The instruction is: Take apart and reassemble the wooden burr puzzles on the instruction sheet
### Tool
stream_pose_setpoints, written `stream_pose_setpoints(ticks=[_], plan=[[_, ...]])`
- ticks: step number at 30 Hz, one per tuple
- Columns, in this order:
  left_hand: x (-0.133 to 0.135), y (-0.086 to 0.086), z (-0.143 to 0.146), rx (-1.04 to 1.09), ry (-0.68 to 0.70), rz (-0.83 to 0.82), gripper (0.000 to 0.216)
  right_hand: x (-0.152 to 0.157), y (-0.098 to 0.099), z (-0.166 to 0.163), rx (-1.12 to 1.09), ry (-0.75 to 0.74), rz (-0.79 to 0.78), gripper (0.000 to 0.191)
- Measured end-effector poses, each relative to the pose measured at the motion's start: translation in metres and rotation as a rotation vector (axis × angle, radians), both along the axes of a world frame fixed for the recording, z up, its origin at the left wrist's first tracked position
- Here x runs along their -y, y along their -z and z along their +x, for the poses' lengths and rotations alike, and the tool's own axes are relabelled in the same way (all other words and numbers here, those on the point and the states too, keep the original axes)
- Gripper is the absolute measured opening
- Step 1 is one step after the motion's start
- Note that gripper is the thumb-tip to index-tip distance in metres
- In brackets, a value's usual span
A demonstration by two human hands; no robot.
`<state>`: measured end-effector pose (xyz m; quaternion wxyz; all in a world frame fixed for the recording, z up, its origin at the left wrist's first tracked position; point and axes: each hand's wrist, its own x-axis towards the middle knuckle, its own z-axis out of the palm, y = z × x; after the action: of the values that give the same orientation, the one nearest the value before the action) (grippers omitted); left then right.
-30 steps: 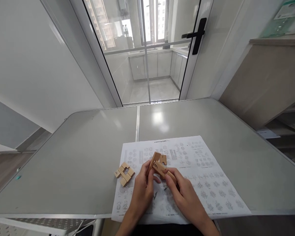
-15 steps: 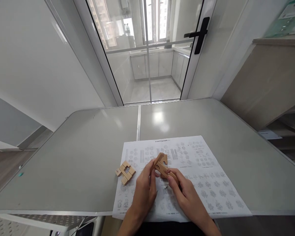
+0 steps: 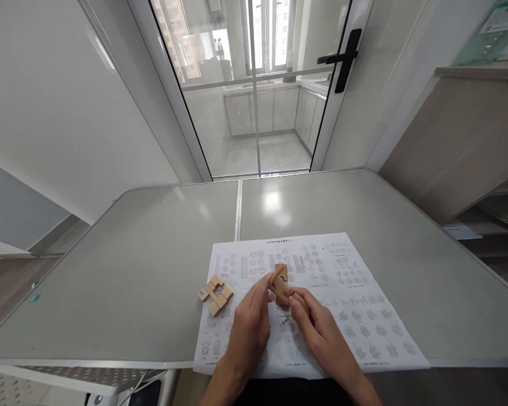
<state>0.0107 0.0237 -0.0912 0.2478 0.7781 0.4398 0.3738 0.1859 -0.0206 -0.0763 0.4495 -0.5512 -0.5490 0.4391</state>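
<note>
My left hand (image 3: 249, 318) is closed, its fingertips pinching a wooden puzzle piece (image 3: 279, 286) that bears a dark printed mark. On the other side my right hand (image 3: 322, 324) grips the near end of the joined wood, thumb and fingers together. How the held pieces fit together is partly hidden by the fingers. Just behind them shows another wooden piece (image 3: 282, 270) with a curved notch; I cannot tell whether it is held or lies on the paper. Both hands are over a printed sheet (image 3: 376, 287) covered in small diagrams.
Several notched wooden pieces (image 3: 215, 295) sit together at the sheet's left edge. The grey-green table (image 3: 152, 270) has a seam down its middle. Beyond it stands a glass door with a black handle (image 3: 345, 59). A small teal bit (image 3: 34, 298) lies near the left edge.
The held wooden piece has turned slightly and tipped, so its printed mark shows at another angle. Both hands stay in nearly the same place.
</note>
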Motion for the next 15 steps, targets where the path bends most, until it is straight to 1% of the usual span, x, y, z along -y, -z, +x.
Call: stream_pose_setpoints(ticks=[3, 9, 12, 15], plan=[[0.0002, 0.0003, 0.0011, 0.000, 0.002, 0.011, 0.050, -0.0005, -0.0009, -0.0012, -0.014, 0.011, 0.002, 0.035], [0.0001, 0.0024, 0.0021, 0.011, 0.102, 0.079, 0.060, 0.0000, -0.0009, -0.0052, -0.071, 0.028, -0.022, 0.037], [0.0002, 0.0032, 0.0017, 0.028, 0.075, 0.098, 0.059, 0.0018, -0.0029, -0.0072, -0.128, 0.044, -0.078, 0.039], [0.0012, 0.0033, 0.0014, 0.039, -0.005, 0.122, 0.057, 0.0050, -0.0079, -0.0079, -0.207, 0.020, -0.147, 0.041]])
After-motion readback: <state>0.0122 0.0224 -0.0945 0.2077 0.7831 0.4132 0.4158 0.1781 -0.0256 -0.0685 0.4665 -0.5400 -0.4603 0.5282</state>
